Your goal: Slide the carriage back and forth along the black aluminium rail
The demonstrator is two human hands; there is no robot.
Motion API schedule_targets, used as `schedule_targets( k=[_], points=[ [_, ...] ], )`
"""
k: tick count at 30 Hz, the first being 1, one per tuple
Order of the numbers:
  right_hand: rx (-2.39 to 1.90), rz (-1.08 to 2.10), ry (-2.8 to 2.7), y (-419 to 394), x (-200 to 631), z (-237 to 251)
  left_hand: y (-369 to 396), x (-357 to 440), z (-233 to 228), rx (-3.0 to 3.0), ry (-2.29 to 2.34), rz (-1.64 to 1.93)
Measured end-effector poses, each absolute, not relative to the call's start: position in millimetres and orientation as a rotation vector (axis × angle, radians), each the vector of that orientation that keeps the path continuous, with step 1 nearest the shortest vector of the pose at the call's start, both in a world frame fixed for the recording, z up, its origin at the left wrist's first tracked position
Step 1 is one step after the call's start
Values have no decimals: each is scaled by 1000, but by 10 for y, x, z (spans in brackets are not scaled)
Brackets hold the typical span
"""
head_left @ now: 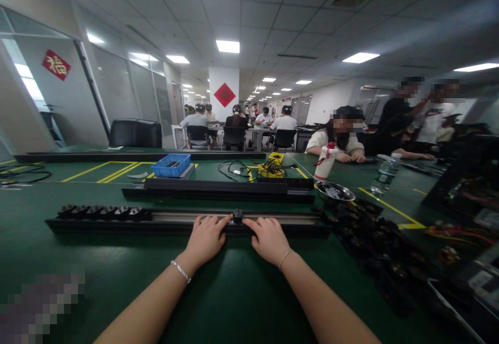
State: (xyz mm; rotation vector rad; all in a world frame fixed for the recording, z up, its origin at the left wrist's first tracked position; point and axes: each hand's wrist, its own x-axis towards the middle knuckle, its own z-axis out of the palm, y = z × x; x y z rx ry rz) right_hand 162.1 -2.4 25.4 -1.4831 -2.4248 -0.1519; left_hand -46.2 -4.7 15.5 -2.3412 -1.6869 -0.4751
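A long black rail (171, 225) with a pale metal channel runs across the table in front of me. A small black block (237, 216) sits in its channel near the middle, between my two index fingers. My left hand (206, 237) rests at the rail's near edge, its index finger stretched out to the block's left side and thumb apart. From the right, my right hand (270, 237) reaches the same block with its index fingertip, other fingers over the rail. Several black modules (103, 213) with shiny tops sit in a row in the rail's left part.
Behind lies another black rail (218, 188). Farther back are a blue bin (171, 165), a yellow basket (275, 159) and black cables (234, 171). A metal bowl (335, 191), a water bottle (385, 173) and a heap of black parts (382, 245) are to the right.
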Motion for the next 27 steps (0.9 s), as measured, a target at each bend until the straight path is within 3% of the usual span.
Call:
schedule_targets(
  k=[27],
  points=[
    [-1558,-309,-2426,-20,1604,142,-115,-464,163,-2389,-1663,-524]
  ],
)
